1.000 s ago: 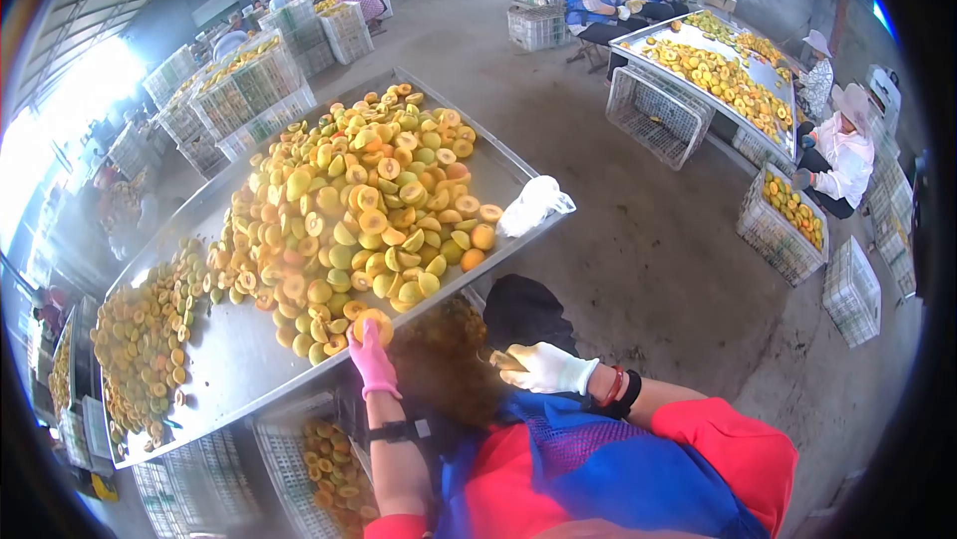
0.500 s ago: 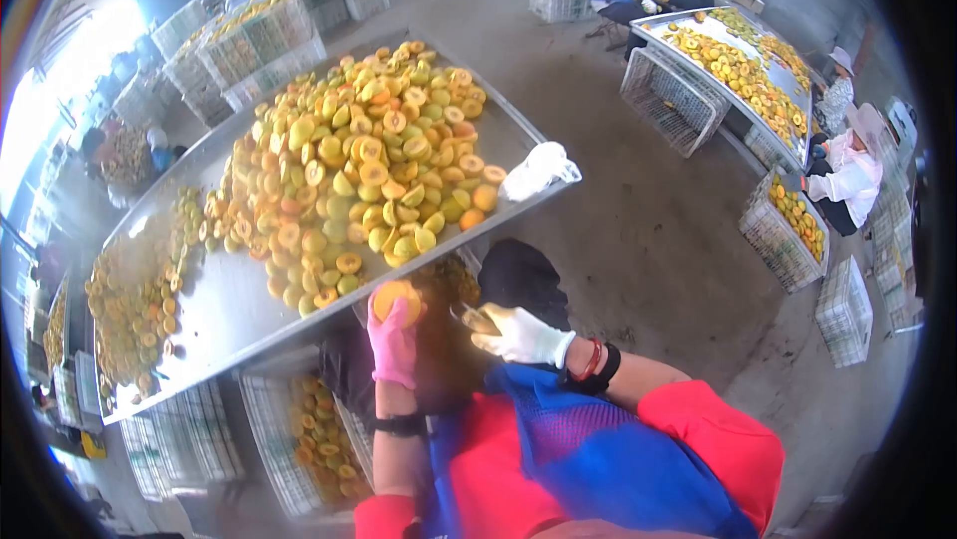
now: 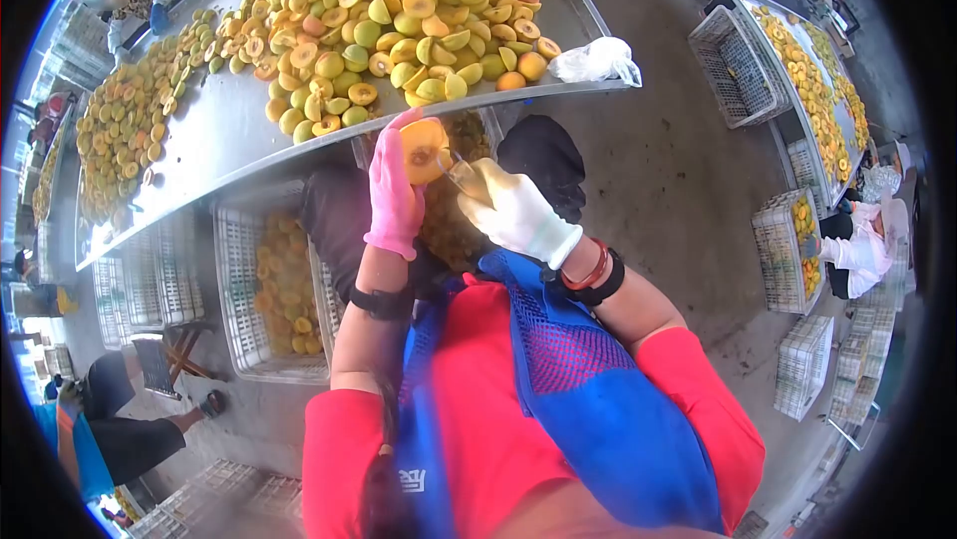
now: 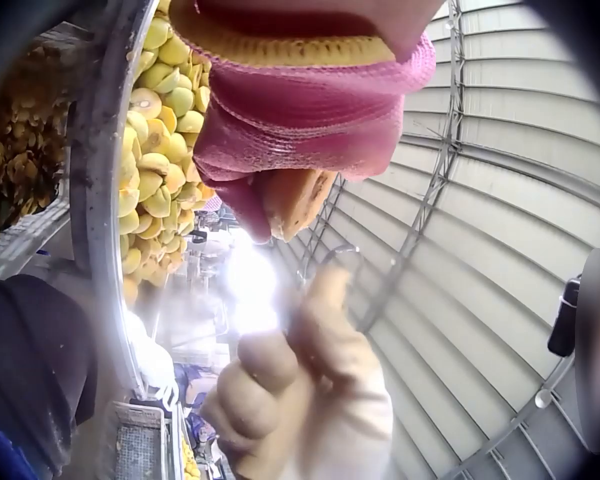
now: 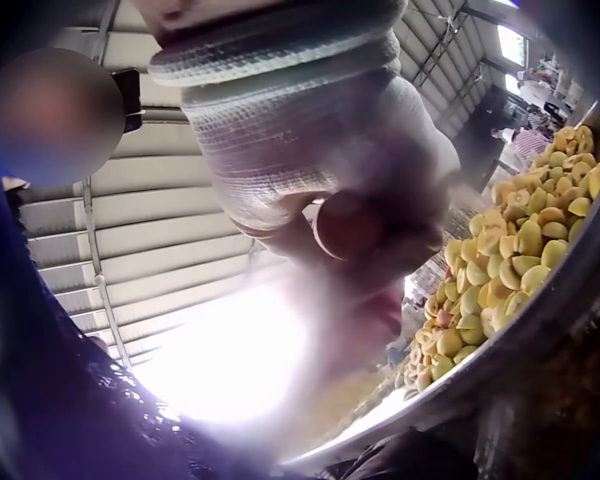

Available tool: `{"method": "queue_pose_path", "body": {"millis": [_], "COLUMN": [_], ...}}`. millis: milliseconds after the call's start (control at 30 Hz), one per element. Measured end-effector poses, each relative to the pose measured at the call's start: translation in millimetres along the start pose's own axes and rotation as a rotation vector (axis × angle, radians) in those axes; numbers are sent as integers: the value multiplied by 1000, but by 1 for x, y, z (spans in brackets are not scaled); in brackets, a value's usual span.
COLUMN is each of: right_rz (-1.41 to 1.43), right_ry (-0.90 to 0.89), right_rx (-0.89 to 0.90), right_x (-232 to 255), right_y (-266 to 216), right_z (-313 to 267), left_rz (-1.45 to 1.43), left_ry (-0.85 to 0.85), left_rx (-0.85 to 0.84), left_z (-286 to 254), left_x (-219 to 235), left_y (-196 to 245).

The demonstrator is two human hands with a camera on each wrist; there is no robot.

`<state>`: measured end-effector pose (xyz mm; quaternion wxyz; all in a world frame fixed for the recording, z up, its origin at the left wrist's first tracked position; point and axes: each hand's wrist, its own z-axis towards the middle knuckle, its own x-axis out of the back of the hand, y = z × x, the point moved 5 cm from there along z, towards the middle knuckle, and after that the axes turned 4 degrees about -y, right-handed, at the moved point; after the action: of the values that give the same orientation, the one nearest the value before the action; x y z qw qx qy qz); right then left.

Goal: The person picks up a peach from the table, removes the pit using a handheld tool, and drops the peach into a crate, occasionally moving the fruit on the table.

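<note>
In the head view my pink-gloved left hand (image 3: 394, 190) holds a yellow peach half (image 3: 425, 148), its cut face with a brown pit hollow turned toward my right hand. My white-gloved right hand (image 3: 523, 215) grips a small pitting tool (image 3: 451, 164) with a thin metal end, right at the peach half's cut face. In the left wrist view the tool's curved metal loop (image 4: 346, 250) shows above the stained glove fingertips, just below the peach half (image 4: 298, 200). From the right wrist the round end of the handle (image 5: 347, 225) shows in the fist; the fingertips are blurred.
A metal table (image 3: 219, 130) with a large heap of peach halves (image 3: 399, 15) stands in front, a white plastic bag (image 3: 598, 62) at its corner. A crate of peach halves (image 3: 234, 285) stands below left. Farther right, people sit around another fruit-covered table (image 3: 797, 70).
My left hand has drawn the peach half back from the table edge toward my body. The right hand has brought the tool up to its cut face. The head view has tilted downward.
</note>
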<state>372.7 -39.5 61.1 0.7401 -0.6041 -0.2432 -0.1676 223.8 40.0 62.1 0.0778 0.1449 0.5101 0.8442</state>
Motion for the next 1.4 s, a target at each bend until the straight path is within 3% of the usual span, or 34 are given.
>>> {"method": "queue_pose_path", "body": {"millis": [167,333,433,533,633,667,700,733,767,867,967,1000,1133,1267,1400], "right_rz": [44,177,271,629,1402,1263,1136,1009,918,779,881,1034,1007,1081,1246], "right_ry": [1,-18,46,-248,-244,-258,-291,-321,-366,-404,-420,-470,-422,-456,-563], "right_rx": [-92,-172,-54,-488,-529,-324,-298,-271,-424,-472,-503,-509,-491,-496,-479], "right_x": [-4,-23,-26,-34,-54,-55,-50,-45,-36,-35,-38,-41,-44,-37,-43], "right_y": [-4,13,9,17,21,23,19,14,5,5,9,11,13,6,7], "right_z": [6,6,6,0,-9,-7,-4,-1,-2,2,1,-2,-5,-4,-8], "left_rz": [-611,-536,-530,-524,-295,-336,-449,-402,-399,-585,-513,-469,-301,-570,-515], "left_ry": [133,185,204,214,220,223,222,233,229,197,202,206,113,34,4], "left_rx": [302,244,281,272,212,117,165,84,61,103,73,66,4,166,145], "left_z": [-8,-11,-13,-17,-18,-19,-20,-20,-17,-19,-16,-17,-14,-13,-13], "left_x": [-12,-21,-28,-31,-26,-28,-30,-29,-29,-29,-30,-30,-32,-36,-36], "left_y": [-10,-16,-20,-28,-18,-21,-21,-22,-23,-24,-21,-19,-11,-30,-27]}}
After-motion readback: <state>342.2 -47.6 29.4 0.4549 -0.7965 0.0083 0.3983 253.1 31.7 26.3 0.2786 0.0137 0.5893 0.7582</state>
